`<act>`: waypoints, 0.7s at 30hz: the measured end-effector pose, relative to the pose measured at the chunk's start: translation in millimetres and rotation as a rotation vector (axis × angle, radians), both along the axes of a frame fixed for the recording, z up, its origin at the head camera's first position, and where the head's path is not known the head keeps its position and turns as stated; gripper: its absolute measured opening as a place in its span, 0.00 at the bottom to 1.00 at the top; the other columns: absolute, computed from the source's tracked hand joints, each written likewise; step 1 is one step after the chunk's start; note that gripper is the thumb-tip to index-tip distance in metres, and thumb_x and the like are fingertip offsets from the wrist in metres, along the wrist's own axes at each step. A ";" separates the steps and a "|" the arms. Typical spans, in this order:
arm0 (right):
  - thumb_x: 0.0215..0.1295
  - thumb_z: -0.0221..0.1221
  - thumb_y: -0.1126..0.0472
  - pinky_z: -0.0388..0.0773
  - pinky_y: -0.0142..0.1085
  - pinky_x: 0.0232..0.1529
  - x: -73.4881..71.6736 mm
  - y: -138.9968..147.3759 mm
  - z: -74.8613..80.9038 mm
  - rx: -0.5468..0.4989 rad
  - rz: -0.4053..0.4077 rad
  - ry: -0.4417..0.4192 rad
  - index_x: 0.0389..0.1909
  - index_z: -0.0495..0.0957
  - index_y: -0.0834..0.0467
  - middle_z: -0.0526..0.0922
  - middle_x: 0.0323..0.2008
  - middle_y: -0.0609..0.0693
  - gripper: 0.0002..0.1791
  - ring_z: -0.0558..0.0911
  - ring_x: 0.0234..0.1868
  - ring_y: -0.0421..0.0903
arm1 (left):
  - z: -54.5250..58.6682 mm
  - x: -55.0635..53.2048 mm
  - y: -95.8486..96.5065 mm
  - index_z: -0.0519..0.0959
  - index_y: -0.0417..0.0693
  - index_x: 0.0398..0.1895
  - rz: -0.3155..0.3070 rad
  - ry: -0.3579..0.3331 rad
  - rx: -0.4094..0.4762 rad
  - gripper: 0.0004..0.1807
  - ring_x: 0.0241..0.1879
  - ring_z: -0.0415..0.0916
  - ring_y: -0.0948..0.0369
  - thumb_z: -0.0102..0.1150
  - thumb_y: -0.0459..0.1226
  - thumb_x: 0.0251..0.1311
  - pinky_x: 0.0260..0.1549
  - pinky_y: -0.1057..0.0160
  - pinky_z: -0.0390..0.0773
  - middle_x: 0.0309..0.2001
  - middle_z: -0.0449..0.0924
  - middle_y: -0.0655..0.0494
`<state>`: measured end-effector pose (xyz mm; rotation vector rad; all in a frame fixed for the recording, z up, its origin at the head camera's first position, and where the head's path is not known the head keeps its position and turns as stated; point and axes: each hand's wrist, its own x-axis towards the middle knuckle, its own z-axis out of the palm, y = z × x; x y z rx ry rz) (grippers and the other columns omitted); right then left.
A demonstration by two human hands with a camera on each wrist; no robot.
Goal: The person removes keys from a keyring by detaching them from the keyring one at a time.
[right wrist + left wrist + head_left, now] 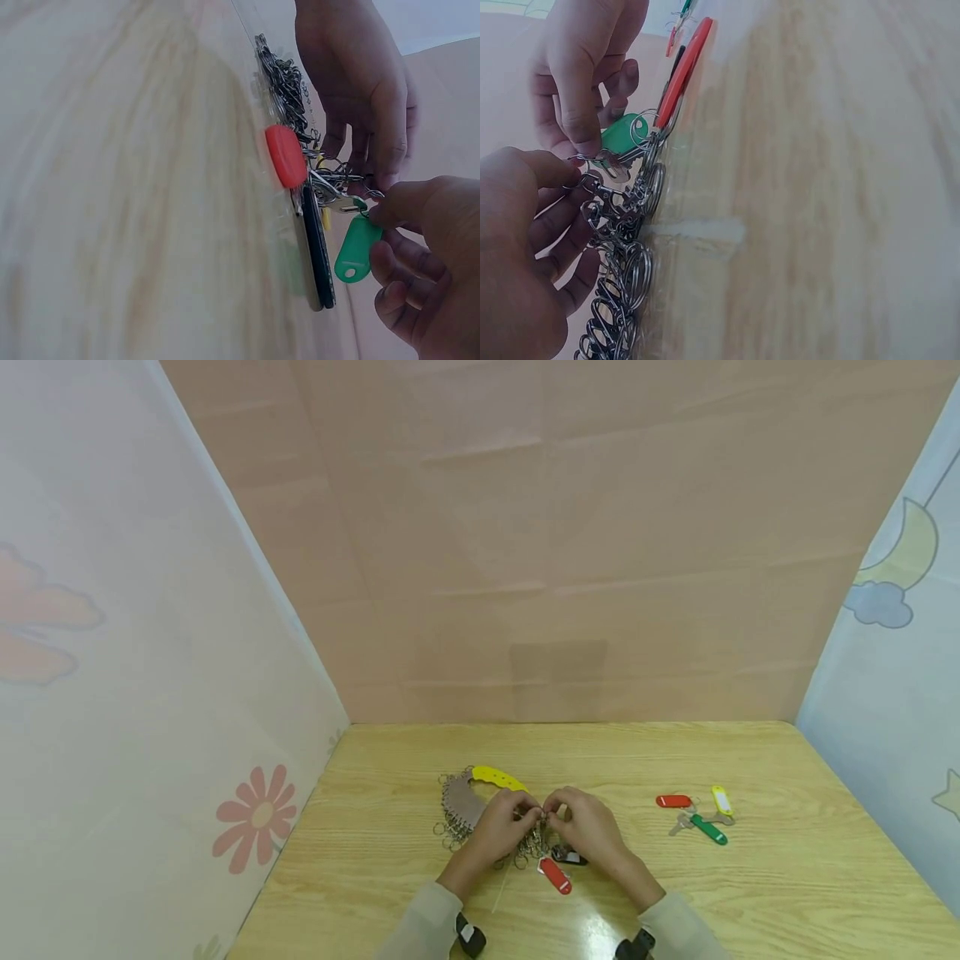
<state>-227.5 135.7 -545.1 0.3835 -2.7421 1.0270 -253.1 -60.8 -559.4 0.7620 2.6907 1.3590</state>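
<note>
Nearest us, toward the near right of the curved band [460,800], lies a red tag [556,877]. At the band's right end, the small metal ring [375,194] bearing a green tag [358,250] could spring loose should a pinch slip, or snag on crowded clasps. There our left hand [501,827] and right hand [588,828] meet, fingertips pinching it, forearms angled inward. Well right of the band lie more key tags [708,829].

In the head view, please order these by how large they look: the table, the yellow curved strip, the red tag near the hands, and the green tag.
1. Table
2. Yellow curved strip
3. Red tag and green tag: too alike in size to rank.
</note>
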 end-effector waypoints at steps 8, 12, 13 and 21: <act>0.64 0.72 0.67 0.71 0.28 0.22 -0.7 -2.0 -1.9 -0.035 0.018 0.003 0.35 0.86 0.48 0.86 0.34 0.41 0.09 0.72 0.22 0.29 | 0.8 1.3 -0.2 0.88 0.50 0.48 0.015 -0.002 0.016 0.08 0.45 0.77 0.68 0.60 0.40 0.78 0.47 0.67 0.83 0.43 0.86 0.60; 0.65 0.72 0.66 0.71 0.28 0.23 -0.1 -2.7 -2.9 -0.052 0.002 -0.009 0.35 0.85 0.49 0.85 0.34 0.42 0.08 0.72 0.23 0.29 | 0.8 2.1 -0.5 0.88 0.50 0.47 0.018 -0.003 0.021 0.08 0.44 0.77 0.68 0.60 0.39 0.78 0.47 0.66 0.82 0.43 0.86 0.59; 0.65 0.73 0.66 0.71 0.29 0.24 -0.1 -2.9 -3.0 -0.052 -0.001 -0.009 0.35 0.85 0.50 0.84 0.34 0.42 0.08 0.72 0.23 0.29 | 0.7 2.3 -0.5 0.88 0.49 0.47 0.019 -0.006 0.023 0.08 0.44 0.77 0.68 0.60 0.39 0.78 0.47 0.66 0.82 0.43 0.86 0.59; 0.66 0.72 0.60 0.71 0.30 0.21 0.4 -4.8 -4.3 -0.073 0.020 -0.119 0.36 0.84 0.50 0.83 0.35 0.41 0.05 0.74 0.20 0.32 | 1.0 1.9 0.1 0.87 0.49 0.47 0.015 -0.023 0.057 0.08 0.45 0.78 0.65 0.60 0.40 0.78 0.46 0.65 0.81 0.44 0.87 0.57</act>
